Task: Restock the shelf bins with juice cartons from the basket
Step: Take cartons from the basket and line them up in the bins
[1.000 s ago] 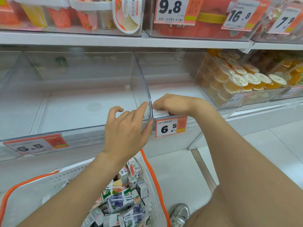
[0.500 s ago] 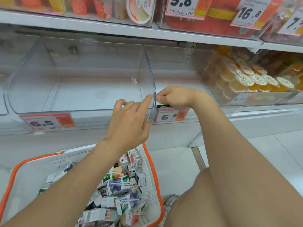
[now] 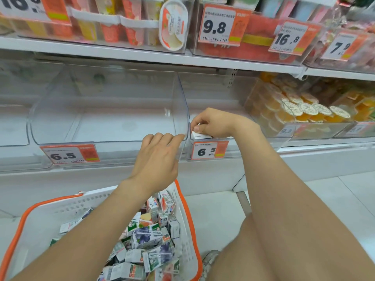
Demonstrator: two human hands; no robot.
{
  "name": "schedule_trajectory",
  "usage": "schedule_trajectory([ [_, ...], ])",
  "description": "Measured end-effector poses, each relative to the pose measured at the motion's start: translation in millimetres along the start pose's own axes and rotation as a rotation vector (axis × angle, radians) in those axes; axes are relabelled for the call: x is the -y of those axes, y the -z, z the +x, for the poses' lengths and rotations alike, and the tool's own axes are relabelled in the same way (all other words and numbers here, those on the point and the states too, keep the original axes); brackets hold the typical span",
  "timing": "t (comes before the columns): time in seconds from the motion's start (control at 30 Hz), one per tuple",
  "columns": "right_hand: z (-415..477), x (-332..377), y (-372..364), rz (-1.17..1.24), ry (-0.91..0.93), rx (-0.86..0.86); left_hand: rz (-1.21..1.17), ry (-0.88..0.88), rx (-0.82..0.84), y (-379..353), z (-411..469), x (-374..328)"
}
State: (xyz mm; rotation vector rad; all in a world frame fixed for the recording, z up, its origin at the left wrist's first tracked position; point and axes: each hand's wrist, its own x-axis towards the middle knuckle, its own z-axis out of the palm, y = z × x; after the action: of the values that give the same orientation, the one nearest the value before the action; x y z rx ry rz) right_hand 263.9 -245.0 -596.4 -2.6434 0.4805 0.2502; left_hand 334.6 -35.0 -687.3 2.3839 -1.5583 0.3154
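Note:
Two clear shelf bins stand side by side with nothing in them, the left bin and the right bin. My left hand curls against the left bin's front right corner. My right hand grips the right bin's front rim, its fingers closed over a small white piece. I cannot tell whether that piece is a carton. Below my arms, a white basket with an orange rim holds several juice cartons, lying loose.
Price tags reading 6.5 hang on the left bin and the right bin. A bin of orange jelly cups stands to the right. The upper shelf carries full bins close overhead. My knee is next to the basket.
The view has shifted so the shelf sits lower and closer. Both hands stay at the bins' front corners. A white piece now shows under my right fingers.

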Motion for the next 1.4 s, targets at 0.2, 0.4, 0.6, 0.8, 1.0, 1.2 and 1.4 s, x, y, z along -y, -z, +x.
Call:
schedule_trajectory([
  [0.2, -3, -6, 5, -0.001, -0.017, 0.014, 0.007, 0.014, 0.005, 0, 0, -1],
  [0.4, 1, -1, -2, 0.040, -0.056, 0.017, 0.006, -0.006, -0.026, -3, 0, 2],
  [0.6, 6, 2, -9, 0.099, -0.214, 0.016, 0.015, -0.024, -0.044, -5, 0, 3],
  [0.8, -1, 21, -22, -0.028, -0.202, -0.495, -0.115, -0.039, -0.200, -5, 0, 11],
  [1.0, -44, 119, -65, 0.092, 0.247, -0.617, -0.111, -0.070, -0.459, 21, -37, 54],
  [1.2, -42, 135, -144, -0.214, 0.223, -0.001, -0.040, 0.044, -0.156, 34, -109, 97],
  [1.4, -51, 121, -206, -0.436, 0.170, 0.327, -0.066, 0.142, 0.403, 14, -171, 96],
])
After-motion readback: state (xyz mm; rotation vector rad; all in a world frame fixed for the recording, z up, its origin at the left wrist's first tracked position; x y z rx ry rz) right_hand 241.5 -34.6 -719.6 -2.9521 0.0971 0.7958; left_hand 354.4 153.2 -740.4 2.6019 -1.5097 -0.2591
